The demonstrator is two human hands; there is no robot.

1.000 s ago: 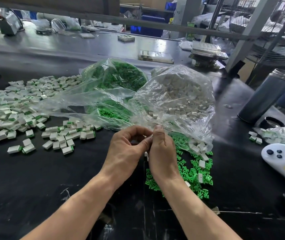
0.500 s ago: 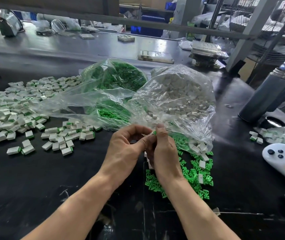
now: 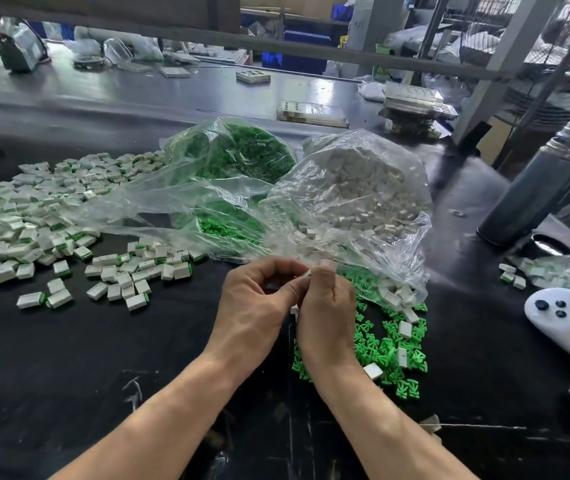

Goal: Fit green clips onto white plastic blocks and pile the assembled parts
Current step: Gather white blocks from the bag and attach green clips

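My left hand (image 3: 254,308) and my right hand (image 3: 326,311) meet over the black table, fingertips pinching one small white block (image 3: 306,274) between them. The clip on it is hidden by my fingers. Loose green clips (image 3: 385,348) with a few white blocks lie just right of my right hand. A clear bag of white blocks (image 3: 352,195) and a clear bag of green clips (image 3: 238,157) sit right behind my hands. The pile of assembled parts (image 3: 30,216) spreads over the left of the table.
A dark metal flask (image 3: 540,188) stands at the right. A white controller (image 3: 560,317) and another small bag of parts (image 3: 567,271) lie at the right edge. Trays and clutter sit on the far side of the black table (image 3: 68,358).
The green clip tip seen between my fingertips half a second ago is now hidden; a white block edge shows there instead. My hands have stayed in the same place.
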